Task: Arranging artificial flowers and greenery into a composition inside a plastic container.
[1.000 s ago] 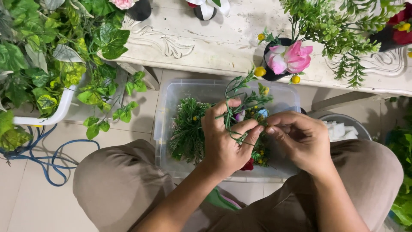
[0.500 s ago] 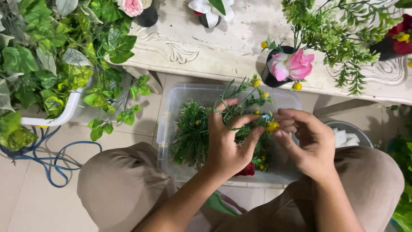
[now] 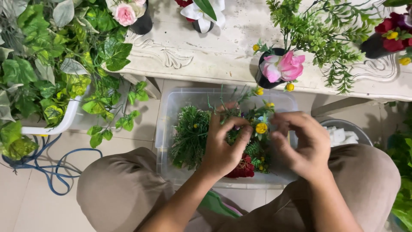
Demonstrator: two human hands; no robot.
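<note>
Head view: left hand [image 3: 223, 146] pinches a light, springy artificial flower sprig [image 3: 253, 122] above the clear plastic bin [image 3: 165, 129]; right hand [image 3: 304, 144] curls beside it, grip unclear; likely best held by its stem

Head view, steeply downward, close

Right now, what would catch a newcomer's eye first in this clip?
Probably the two hands at centre: the left hand grips a green sprig with a yellow flower, the right hand close beside it, over a clear plastic bin of greenery. Just above, a pink flower in a black pot stands on the white table.
</note>
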